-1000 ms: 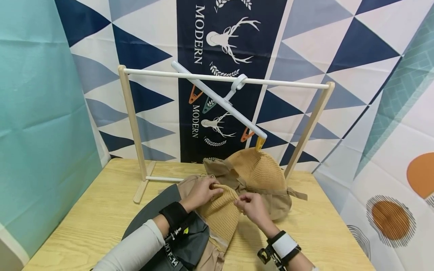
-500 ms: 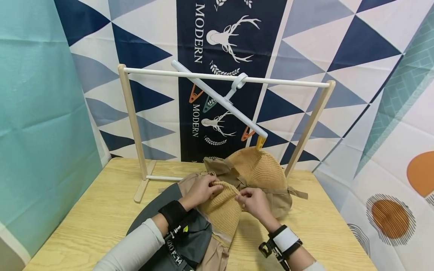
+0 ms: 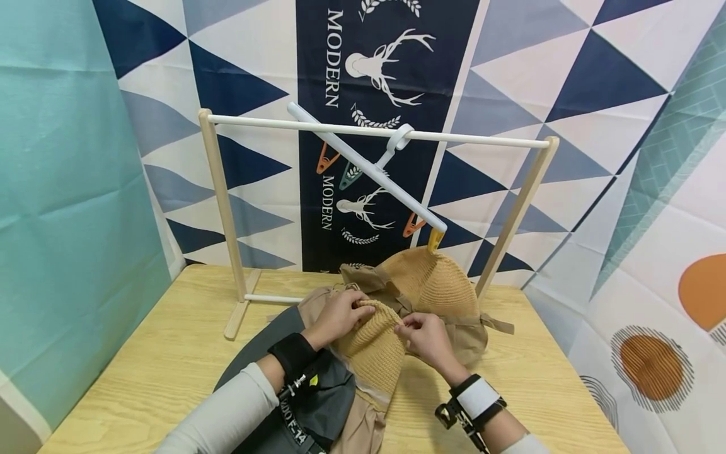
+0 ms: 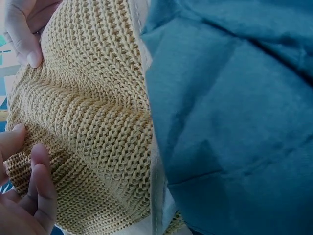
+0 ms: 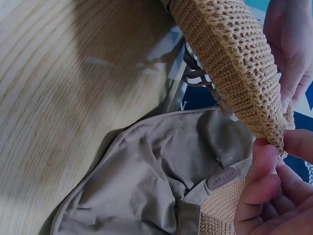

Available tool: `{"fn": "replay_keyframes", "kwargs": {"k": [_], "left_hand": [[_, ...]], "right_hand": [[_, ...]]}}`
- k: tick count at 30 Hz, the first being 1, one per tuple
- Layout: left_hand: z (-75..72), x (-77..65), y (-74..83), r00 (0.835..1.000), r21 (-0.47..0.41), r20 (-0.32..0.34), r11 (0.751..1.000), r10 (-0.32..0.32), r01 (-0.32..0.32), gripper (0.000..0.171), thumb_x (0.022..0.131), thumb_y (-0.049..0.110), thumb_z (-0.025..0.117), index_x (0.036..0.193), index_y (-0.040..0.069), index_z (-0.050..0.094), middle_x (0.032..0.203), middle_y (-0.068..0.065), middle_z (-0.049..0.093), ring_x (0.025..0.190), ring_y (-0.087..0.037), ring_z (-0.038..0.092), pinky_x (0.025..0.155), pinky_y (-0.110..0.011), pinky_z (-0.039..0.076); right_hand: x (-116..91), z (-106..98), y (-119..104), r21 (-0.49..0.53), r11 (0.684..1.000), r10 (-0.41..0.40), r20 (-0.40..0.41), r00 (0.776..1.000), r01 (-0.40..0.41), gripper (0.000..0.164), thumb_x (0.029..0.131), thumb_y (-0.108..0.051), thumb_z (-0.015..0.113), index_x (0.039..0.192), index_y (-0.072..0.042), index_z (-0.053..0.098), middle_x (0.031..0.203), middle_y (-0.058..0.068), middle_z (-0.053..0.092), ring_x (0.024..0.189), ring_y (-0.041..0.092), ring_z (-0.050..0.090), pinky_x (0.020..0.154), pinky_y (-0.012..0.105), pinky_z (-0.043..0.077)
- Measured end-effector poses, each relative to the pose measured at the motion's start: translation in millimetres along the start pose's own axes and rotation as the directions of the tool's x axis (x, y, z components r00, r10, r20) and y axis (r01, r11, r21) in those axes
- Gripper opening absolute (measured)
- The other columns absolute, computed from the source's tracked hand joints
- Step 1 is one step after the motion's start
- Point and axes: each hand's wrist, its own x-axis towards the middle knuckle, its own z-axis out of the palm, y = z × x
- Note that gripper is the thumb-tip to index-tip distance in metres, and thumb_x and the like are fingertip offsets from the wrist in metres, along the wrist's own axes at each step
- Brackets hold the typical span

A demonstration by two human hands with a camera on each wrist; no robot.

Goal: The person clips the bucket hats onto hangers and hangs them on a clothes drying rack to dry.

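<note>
Pinching knit hat [image 3: 371,347] edge, hands [image 3: 340,315] apart

Bright, even light with soft shadows on the tabletop [image 3: 142,353]; head view bends at edges, wrist close-ups slightly blurred.

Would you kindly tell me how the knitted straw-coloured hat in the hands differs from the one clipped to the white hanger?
The held straw-coloured knit hat lies on the wooden table, gripped at its edge by the left hand and right hand. The clipped straw-coloured hat hangs by the yellow clip, untouched. Both share tan knit and khaki fabric.
</note>
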Motion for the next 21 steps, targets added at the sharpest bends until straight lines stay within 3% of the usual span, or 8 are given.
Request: {"fn": "replay_keyframes", "kwargs": {"k": [5, 21], "left_hand": [[-1.8, 3.5, 4.6, 1.000, 0.018, -0.022, 1.000, -0.018, 0.018, 0.015, 0.093, 0.032, 0.065, 0.094, 0.018, 0.071, 0.076, 0.005, 0.062, 0.060, -0.004, 0.051, 0.057, -0.022, 0.042], [-7.2, 11.2, 12.8, 0.998, 0.020, -0.061, 1.000, 0.014, -0.013, 0.017, 0.094, 0.033, 0.064, 0.091, 0.018, 0.071, 0.080, 0.003, 0.063, 0.066, -0.008, 0.051, 0.060, -0.023, 0.041]], "right_hand": [[1, -3, -2, 0.009, 1.000, 0.004, -0.003, 1.000, -0.004, 0.010, 0.084, -0.012, 0.074, 0.083, -0.003, 0.073, 0.068, 0.005, 0.064, 0.051, 0.009, 0.052, 0.049, 0.023, 0.043], [7, -13, -11, -0.026, 1.000, -0.002, -0.024, 1.000, 0.002, 0.013, 0.087, -0.017, 0.073, 0.089, -0.004, 0.074, 0.072, 0.006, 0.067, 0.055, 0.012, 0.057, 0.051, 0.023, 0.046]]}}
